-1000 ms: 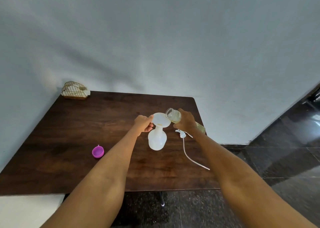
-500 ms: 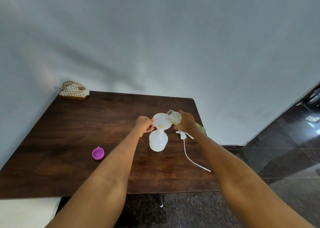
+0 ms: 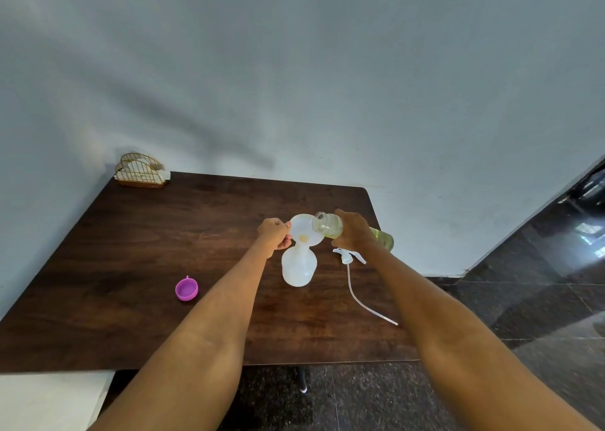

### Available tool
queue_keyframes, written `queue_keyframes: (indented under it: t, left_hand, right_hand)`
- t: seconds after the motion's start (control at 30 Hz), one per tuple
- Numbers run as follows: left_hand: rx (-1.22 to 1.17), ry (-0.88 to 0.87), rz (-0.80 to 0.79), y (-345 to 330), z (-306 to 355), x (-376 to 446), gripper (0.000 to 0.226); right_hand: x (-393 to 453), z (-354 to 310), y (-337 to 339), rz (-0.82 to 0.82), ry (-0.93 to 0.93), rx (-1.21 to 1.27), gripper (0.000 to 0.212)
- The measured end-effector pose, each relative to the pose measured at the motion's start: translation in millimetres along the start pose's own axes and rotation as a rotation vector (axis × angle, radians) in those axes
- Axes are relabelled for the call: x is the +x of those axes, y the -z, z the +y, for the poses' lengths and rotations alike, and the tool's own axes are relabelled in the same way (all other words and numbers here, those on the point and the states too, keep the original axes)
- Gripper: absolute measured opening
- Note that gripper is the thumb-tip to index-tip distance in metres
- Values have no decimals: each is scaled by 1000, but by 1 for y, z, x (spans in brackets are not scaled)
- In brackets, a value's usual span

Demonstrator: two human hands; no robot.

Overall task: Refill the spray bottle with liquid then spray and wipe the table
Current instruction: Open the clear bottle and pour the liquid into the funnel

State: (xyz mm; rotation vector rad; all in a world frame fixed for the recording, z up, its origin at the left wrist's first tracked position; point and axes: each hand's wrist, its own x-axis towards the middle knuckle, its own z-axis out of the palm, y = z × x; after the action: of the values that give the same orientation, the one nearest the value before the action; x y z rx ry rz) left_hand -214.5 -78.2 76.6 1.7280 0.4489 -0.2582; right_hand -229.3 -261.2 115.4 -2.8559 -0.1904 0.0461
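Spray bottle (image 3: 298,268): translucent white plastic, round bulging body w/ narrow neck, head off, standing upright near centre-right of the dark wood worktop (image 3: 131,250). White funnel (image 3: 306,230) sits in its neck; small pool of yellowish liquid at funnel's throat. Bottle body looks mostly pale, fill level can't be judged.

Left hand (image 3: 274,233) is curled, pinching the funnel rim on its left side. Right hand (image 3: 352,229) is wrapped round a clear refill bottle (image 3: 329,225) of yellow-green liquid, tipped almost flat w/ its open threaded mouth over the funnel's right edge; its base pokes out beyond the hand.

Spray head (image 3: 347,255), white, lies on worktop just right of the bottle, long thin dip tube (image 3: 363,303) curving toward the near edge. Purple cap (image 3: 186,289) lies open side up, well to the left. Wire napkin holder (image 3: 140,171) at far left corner by the wall.

No brand, label or readable writing on any item.
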Motion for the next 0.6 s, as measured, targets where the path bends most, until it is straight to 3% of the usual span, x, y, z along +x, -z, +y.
queue_keyframes:
  t: [0.6]
  left_hand:
    - [22, -20, 43, -4, 1, -3, 15]
  right_hand:
    - [1, 2, 1, -33, 4, -92, 48]
